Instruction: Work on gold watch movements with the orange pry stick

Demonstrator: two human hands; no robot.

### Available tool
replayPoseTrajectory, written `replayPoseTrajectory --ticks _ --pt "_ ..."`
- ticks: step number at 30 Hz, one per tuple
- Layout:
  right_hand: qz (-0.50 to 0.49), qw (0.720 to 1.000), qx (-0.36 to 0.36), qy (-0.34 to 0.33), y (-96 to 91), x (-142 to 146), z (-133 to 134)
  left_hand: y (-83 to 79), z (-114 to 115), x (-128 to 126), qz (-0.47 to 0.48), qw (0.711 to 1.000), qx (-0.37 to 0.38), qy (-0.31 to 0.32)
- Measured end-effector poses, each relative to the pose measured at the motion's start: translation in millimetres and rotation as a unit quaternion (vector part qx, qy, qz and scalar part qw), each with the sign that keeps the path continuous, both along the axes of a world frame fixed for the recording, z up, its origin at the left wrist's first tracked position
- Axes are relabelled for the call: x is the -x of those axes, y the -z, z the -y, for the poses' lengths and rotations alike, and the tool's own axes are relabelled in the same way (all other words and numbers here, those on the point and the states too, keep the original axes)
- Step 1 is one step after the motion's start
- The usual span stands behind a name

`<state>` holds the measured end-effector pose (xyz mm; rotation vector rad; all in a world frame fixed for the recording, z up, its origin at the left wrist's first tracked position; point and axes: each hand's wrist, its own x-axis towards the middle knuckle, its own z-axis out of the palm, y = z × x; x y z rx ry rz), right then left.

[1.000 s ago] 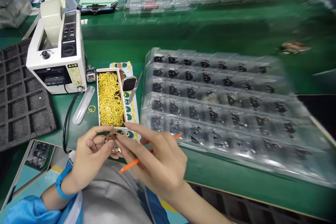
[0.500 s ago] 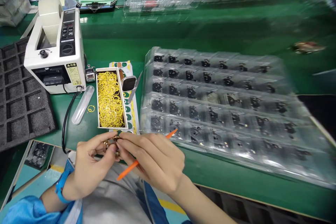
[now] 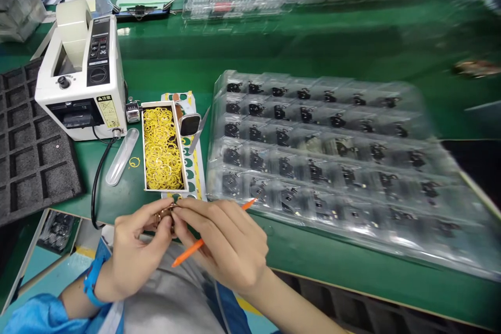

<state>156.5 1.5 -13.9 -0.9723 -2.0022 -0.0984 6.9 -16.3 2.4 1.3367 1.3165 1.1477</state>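
Note:
My left hand [image 3: 133, 253], with a blue band at the wrist, pinches a small brass-coloured metal part [image 3: 167, 211] between thumb and fingers. Fingers cover most of the part, so its exact kind cannot be made out. My right hand [image 3: 230, 245] is closed, its fingertips against the same part. An orange pointed stick [image 3: 188, 253] lies through the right hand's grip, one tip sticking out toward my body and the other beyond the knuckles. Just past my fingertips stands a white box [image 3: 185, 167] full of thin yellow rings [image 3: 162, 151].
A clear compartment tray [image 3: 270, 219] holding small black parts spreads across the right. At left are a white tape dispenser [image 3: 82, 83], black foam tray [image 3: 58, 162] and clear plastic strip [image 3: 122, 156]. A small counter [image 3: 133, 110] and smartwatch-like item [image 3: 190, 124] flank the box.
Both hands keep hold around the metal part, with the right hand and orange stick shifted slightly left. The whole view has moved a little.

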Motion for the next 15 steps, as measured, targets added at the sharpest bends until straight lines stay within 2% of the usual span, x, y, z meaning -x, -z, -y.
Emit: replayPoseTrajectory --ticks 3,6,8,11,13,15 --pt "-0.003 1.000 0.006 0.012 1.2 2.5 2.7 0.6 -3.0 -0.4 0.037 0.998 0.048 0.006" --pt "-0.023 0.999 0.039 0.015 -2.8 1.6 5.5 2.0 -8.9 0.8 0.119 0.984 0.129 0.008" --pt "-0.067 0.993 0.098 -0.006 -8.2 -1.9 7.4 3.4 -13.3 2.9 0.160 0.972 0.173 0.009" --pt "-0.136 0.965 0.217 -0.045 -17.2 -9.0 8.0 5.4 -17.9 6.9 0.196 0.959 0.204 0.028" --pt "-0.148 0.943 0.290 -0.070 -21.3 -12.6 6.7 5.7 -18.8 9.0 0.207 0.954 0.212 0.049" --pt "-0.144 0.926 0.333 -0.108 -22.6 -14.3 4.9 4.4 -18.5 9.9 0.206 0.951 0.217 0.072"
